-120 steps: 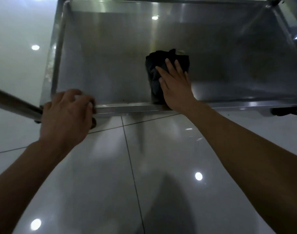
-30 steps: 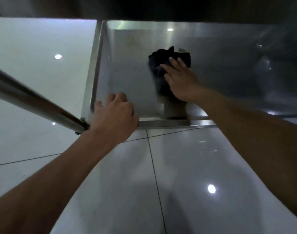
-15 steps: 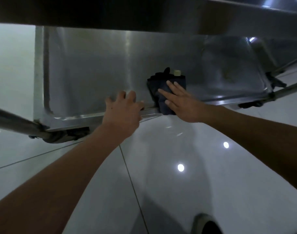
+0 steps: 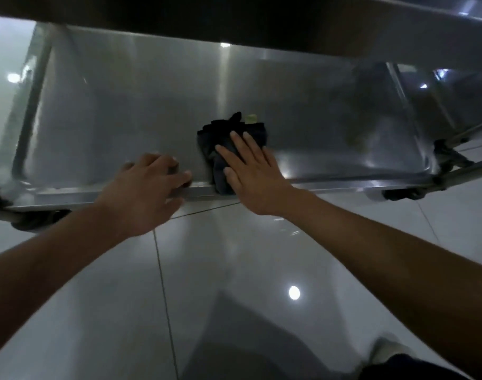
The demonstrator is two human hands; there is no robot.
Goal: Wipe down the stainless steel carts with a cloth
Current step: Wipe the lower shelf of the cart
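Mid-wipe — right hand (image 4: pixel 257 178) spread flat, pressing dark cloth (image 4: pixel 226 144) on cart's lower shelf (image 4: pixel 111 111) near front rim; left hand (image 4: pixel 143 193) curled over that rim. Most of the shelf probably remains — finished area unclear.

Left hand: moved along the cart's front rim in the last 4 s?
Yes. The left hand went rightward along the shelf's front rim, from the left corner to beside the cloth.

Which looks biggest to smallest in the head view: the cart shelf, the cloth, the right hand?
1. Cart shelf, by far.
2. Right hand and cloth: unsure; the hand covers part of the cloth.
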